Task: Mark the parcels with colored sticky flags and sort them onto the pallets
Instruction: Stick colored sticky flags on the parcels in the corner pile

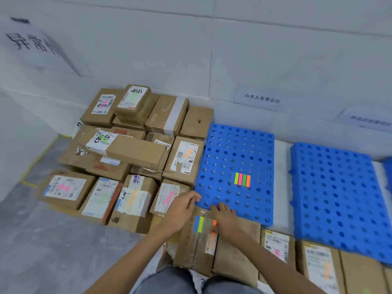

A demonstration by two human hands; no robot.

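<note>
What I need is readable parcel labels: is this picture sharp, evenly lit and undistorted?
Head view: motion blur smears the parcel labels, the left hand and the right hand; the wall sign is blurred too; the wide lens bends the edges of the blue pallet; light is soft and even, without glare.

Bright, even, cool light fills the scene; shadows are soft and faint, gathered only in the gaps between the parcels [135, 149]. The whole view is softly blurred; the wall sign [31, 43] at upper left smears worst, and wall seams [211, 71] bow toward the edges.
</note>
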